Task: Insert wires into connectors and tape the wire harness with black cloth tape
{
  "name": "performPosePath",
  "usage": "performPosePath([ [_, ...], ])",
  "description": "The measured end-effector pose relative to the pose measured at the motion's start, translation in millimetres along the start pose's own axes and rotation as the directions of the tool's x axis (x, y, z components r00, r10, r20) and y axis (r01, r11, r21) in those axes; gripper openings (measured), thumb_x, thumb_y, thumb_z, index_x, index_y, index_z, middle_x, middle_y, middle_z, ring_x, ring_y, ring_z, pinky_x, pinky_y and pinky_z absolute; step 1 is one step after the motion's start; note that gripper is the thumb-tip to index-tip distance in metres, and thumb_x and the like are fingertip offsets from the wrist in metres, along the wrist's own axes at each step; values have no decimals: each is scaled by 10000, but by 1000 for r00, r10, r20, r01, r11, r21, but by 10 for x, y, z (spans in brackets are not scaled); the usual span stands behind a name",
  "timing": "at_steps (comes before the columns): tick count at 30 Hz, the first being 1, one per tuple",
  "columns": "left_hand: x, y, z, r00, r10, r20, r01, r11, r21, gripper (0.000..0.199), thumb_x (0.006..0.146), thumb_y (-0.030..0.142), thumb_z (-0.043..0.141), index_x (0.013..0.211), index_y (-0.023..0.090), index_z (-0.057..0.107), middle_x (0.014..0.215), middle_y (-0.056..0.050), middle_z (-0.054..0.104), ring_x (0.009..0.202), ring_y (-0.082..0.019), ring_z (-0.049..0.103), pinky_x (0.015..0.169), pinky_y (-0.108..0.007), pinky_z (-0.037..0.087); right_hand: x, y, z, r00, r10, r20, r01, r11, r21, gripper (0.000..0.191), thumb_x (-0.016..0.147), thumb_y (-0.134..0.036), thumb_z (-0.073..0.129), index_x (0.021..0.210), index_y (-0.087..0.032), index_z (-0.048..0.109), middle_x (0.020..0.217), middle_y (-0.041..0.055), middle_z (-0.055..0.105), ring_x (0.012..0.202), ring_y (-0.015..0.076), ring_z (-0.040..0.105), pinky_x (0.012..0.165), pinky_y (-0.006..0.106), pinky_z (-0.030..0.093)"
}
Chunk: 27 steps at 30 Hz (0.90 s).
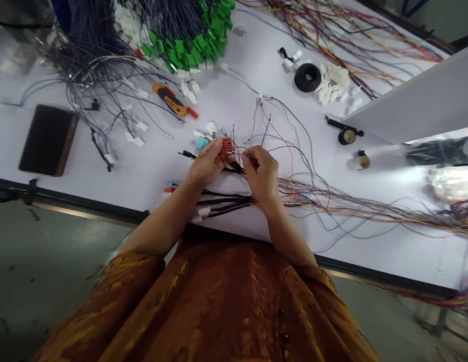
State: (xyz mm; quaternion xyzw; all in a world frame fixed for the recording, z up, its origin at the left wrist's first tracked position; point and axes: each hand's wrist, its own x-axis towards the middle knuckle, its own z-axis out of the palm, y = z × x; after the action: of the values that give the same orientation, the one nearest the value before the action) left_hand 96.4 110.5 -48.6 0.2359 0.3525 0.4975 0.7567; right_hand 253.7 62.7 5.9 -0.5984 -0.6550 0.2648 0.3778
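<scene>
Between the thumb and fingers of my left hand (210,162) is a red connector housing (227,146), its cavities facing right. Close by on the right, my right hand (261,170) pinches a thin wire (239,153) near the housing; whether the wire's end is inside a cavity I cannot tell. A light-blue connector (202,143) shows just beyond my left fingers. Below both hands lies a wire harness (234,200) with black-sleeved branches, its loose coloured wires running off to the right. Several loose wire ends stick up around the housing.
Bunched wires with green connectors (196,50) lie at the back left, near an orange-and-black cutter (169,99). A dark phone-like slab (49,141) is at far left. A black tape roll (308,77) sits beside white connectors (332,83). A white panel (415,95) stands at right.
</scene>
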Motion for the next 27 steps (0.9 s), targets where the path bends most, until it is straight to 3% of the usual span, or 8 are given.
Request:
performPosePath([
  [15,-4,-31,-24,999,45,18,-45,998,36,166,949,382,672,986,229,725,865,-21,699,726,-109,658,726,-245,586,-21,75,5,997,76,-6,-76,996,-41,172,975,-312,536,906,-216,661,878,30,703,739,153,600,723,289,456],
  [20,-46,-19,13,997,70,15,-71,992,108,173,943,387,679,991,227,724,883,-37,673,817,-148,676,768,-277,574,-16,29,-1,997,74,8,-73,993,-93,178,953,-290,560,827,-209,656,834,28,668,734,152,581,714,289,433],
  [27,-95,-46,37,990,117,83,-131,973,192,225,878,414,758,996,224,730,875,-26,672,782,-123,641,757,-237,558,-45,59,157,996,91,-16,-92,990,-111,191,962,-291,515,805,-219,596,851,36,663,793,165,594,752,292,443],
])
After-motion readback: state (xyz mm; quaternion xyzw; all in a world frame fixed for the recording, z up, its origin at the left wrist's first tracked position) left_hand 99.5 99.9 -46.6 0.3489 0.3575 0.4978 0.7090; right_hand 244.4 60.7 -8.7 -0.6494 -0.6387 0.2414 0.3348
